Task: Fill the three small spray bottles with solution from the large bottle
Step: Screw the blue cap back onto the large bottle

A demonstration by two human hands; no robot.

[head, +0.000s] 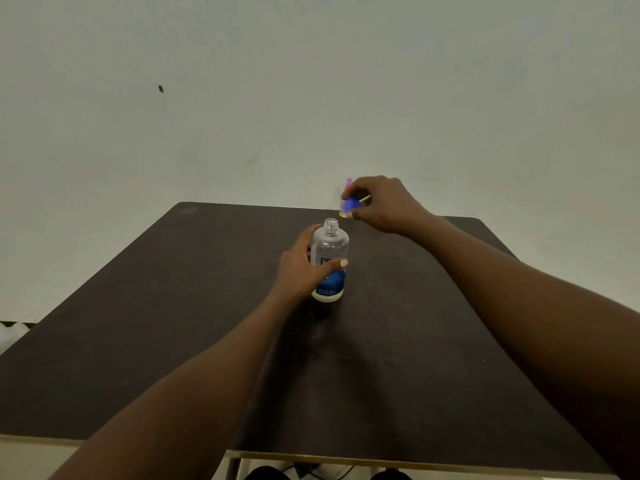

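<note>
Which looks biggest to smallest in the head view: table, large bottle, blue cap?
1. table
2. large bottle
3. blue cap, in the right hand; it sits farther back, so its apparent size is understated.

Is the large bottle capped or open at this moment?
Open. The large bottle stands upright on the table in the left hand, its threaded neck bare with no cap on it.

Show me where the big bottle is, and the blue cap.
large bottle (pixel 329 268): head view, on its label, held by the left hand (pixel 298 271).
blue cap (pixel 353 204): head view, on its rounded top, in the right hand (pixel 384 206).
</note>
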